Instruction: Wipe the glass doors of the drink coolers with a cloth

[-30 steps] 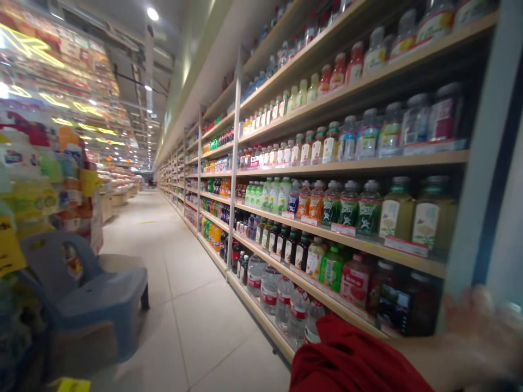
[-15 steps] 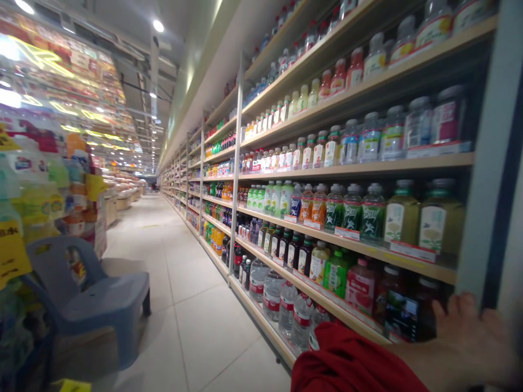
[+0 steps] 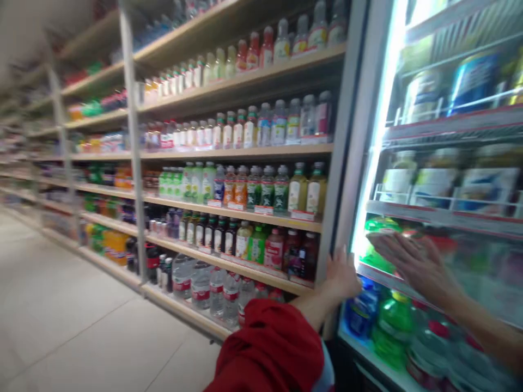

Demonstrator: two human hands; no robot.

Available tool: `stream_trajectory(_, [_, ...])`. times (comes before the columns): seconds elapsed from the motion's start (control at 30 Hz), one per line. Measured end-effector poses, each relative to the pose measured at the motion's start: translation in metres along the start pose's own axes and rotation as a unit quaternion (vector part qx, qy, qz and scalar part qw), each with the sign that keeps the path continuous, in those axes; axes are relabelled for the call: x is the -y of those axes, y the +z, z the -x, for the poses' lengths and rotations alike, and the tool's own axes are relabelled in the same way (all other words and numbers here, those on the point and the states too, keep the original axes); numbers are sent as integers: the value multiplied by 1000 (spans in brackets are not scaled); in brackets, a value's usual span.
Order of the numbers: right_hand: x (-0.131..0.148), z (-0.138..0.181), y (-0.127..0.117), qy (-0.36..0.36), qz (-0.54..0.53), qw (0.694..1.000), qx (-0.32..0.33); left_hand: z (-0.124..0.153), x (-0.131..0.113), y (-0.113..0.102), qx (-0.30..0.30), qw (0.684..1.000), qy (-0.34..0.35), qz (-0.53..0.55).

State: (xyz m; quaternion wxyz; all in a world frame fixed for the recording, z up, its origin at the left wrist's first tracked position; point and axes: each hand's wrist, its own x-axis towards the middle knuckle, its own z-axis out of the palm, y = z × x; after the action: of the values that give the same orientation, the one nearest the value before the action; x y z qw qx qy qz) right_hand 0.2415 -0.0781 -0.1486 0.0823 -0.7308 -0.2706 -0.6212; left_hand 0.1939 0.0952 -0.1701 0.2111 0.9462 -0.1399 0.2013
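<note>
My left hand (image 3: 343,275), at the end of a red sleeve (image 3: 273,348), is at the left edge of a lit cooler's glass door (image 3: 368,163). Its thumb points up and its fingers seem curled round that edge. My right hand (image 3: 408,260) lies flat against the glass with the fingers stretched out and holds nothing. Behind the glass near it are green bottles (image 3: 388,326) and blue bottles (image 3: 362,316) on wire racks. The picture is blurred by motion.
Long wooden shelves (image 3: 229,209) of bottled drinks run along the aisle to the left of the cooler, with water bottles (image 3: 204,283) on the lowest level. A pale tiled floor (image 3: 81,326) fills the lower left. Upper cooler racks (image 3: 445,130) hold cans and cartons.
The view has swung right from the aisle to the cooler. My left hand has stayed at the door's edge, and my right hand has come into view, flat on the glass.
</note>
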Motion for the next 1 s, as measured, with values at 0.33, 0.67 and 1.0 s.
stream_trajectory(0.33, [-16,14,-2,-115,91,960,238,-1,-7,28,-15,998,36,51])
stream_trajectory(0.67, [33,51,-8,94,-83,958,257,17,-4,64,21,891,-117,438])
stream_trajectory(1.0, [69,75,-36,620,-406,671,20,25,-48,92,80,671,-231,700])
